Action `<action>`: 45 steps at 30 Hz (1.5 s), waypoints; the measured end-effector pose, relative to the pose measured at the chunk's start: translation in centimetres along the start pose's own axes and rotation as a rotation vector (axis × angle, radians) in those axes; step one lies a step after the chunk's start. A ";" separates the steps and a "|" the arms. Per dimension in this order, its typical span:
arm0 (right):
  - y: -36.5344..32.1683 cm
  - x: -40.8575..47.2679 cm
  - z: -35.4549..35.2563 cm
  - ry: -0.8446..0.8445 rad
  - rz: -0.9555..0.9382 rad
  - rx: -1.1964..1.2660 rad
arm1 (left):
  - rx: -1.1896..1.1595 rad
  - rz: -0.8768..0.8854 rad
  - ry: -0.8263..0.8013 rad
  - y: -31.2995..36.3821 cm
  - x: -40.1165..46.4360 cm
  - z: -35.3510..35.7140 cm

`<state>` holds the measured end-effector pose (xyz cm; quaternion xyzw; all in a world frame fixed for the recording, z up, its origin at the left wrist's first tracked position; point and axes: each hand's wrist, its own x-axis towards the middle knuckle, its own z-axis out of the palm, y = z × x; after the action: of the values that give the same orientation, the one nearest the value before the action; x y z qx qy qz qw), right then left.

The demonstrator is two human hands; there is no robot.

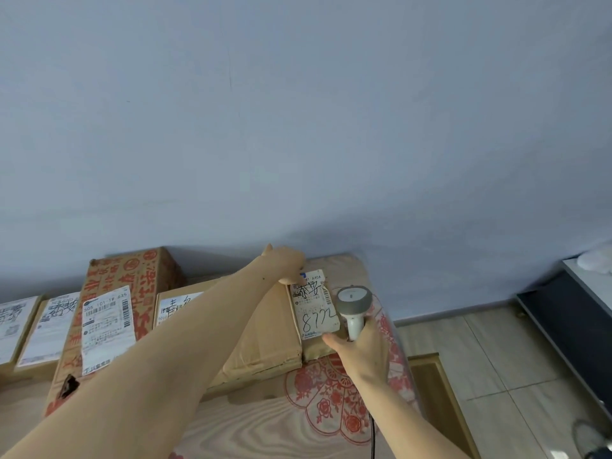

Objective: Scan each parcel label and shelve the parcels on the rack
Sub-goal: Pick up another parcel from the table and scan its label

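At left centre, a tan cardboard box (112,313) carries red printed characters and a white label (107,329) with black barcodes. The scanner (353,304) is grey and white, and the cloth (331,402) at lower centre shows red flowers on pale wood-grain print. The wall (298,111) is plain pale blue.

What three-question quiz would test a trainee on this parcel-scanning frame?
1. True or false: the right hand grips the scanner by its handle.
2. Which parcel does the left hand touch?
A. the tall red-printed box
B. the parcel with the label marked 872
C. the far-left flat parcel
3. Fill in: the scanner's head is beside the handwritten label's ____ edge, as seen in the picture.

Key: 1 true; 2 B; 3 right.
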<state>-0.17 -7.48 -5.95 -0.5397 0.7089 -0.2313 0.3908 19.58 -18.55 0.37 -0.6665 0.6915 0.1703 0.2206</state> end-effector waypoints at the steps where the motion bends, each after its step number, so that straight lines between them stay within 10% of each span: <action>1: 0.0 0.0 0.2 -0.002 0.009 0.000 | 0.008 0.001 -0.007 0.0 0.3 0.2; 15: -1.4 -0.8 -3.5 0.004 0.002 0.194 | -0.198 0.072 0.132 1.5 -3.1 -2.5; 33: -0.2 -12.8 -15.6 -0.093 -0.147 0.343 | -1.132 -0.054 0.519 9.8 -24.0 0.2; 45: 0.9 -21.9 -17.7 -0.186 -0.238 0.321 | -1.759 0.039 0.467 13.7 -34.6 7.5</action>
<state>-12.46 11.82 10.47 -0.5694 0.5551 -0.3350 0.5054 7.02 15.47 11.64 -0.6000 0.3502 0.5008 -0.5163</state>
